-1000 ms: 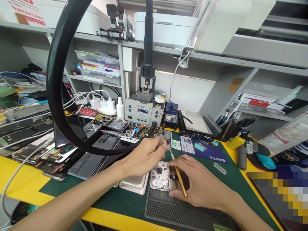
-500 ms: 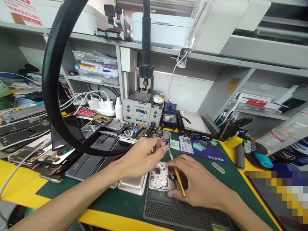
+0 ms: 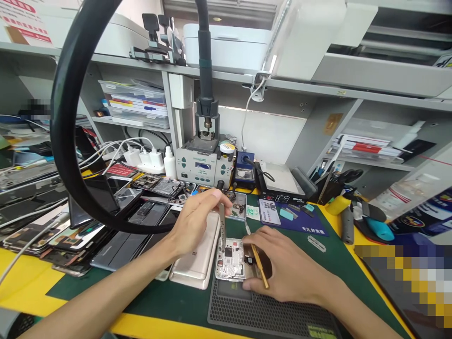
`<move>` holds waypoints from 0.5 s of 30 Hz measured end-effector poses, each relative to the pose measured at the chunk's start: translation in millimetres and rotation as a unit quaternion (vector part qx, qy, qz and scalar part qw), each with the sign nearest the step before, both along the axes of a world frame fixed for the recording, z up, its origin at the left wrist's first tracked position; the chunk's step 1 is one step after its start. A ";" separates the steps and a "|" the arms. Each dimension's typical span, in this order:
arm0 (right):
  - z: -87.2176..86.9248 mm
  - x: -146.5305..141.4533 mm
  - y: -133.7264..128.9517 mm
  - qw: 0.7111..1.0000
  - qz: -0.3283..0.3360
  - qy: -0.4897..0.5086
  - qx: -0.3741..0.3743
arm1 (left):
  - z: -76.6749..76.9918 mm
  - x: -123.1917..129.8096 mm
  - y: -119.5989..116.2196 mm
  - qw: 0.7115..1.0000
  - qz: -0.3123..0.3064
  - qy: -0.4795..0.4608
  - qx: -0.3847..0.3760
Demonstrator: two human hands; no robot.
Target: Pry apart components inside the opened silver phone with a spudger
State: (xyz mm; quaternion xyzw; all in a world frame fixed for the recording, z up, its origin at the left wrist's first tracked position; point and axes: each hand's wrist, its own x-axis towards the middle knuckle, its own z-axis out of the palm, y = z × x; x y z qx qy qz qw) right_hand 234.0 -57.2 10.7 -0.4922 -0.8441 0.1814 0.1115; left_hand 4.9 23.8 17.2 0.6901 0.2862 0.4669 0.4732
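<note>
My left hand (image 3: 196,221) pinches metal tweezers (image 3: 222,226) that point straight down onto an opened phone frame (image 3: 230,260), silver with a circuit board showing. The frame lies on a dark ribbed mat (image 3: 261,308). My right hand (image 3: 286,263) rests on the frame's right side and holds it down, with a thin yellow pry stick (image 3: 260,264) lying between its fingers. A gold phone back cover (image 3: 199,256) lies just left of the frame, under my left wrist.
A thick black hose (image 3: 61,117) loops over the left of the bench. Behind stand a rework station (image 3: 201,165), a blue soldering stand (image 3: 245,174) and a hot plate (image 3: 282,181). Several dismantled phones (image 3: 106,216) crowd the left; hand tools (image 3: 356,219) lie right.
My left hand has swung the tweezers from a raised, sideways grip to upright, tip down on the phone frame. The gold cover now shows more. My right hand has stayed in place.
</note>
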 end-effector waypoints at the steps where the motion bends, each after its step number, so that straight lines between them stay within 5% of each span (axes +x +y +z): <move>1: -0.6 0.0 0.2 1.000 0.001 0.001 0.001 | -0.1 0.4 -0.1 1.000 -0.001 0.002 0.000; 15: -7.2 1.0 0.1 0.999 0.002 0.020 0.030 | -9.2 2.6 -0.8 0.998 -0.062 -0.018 0.001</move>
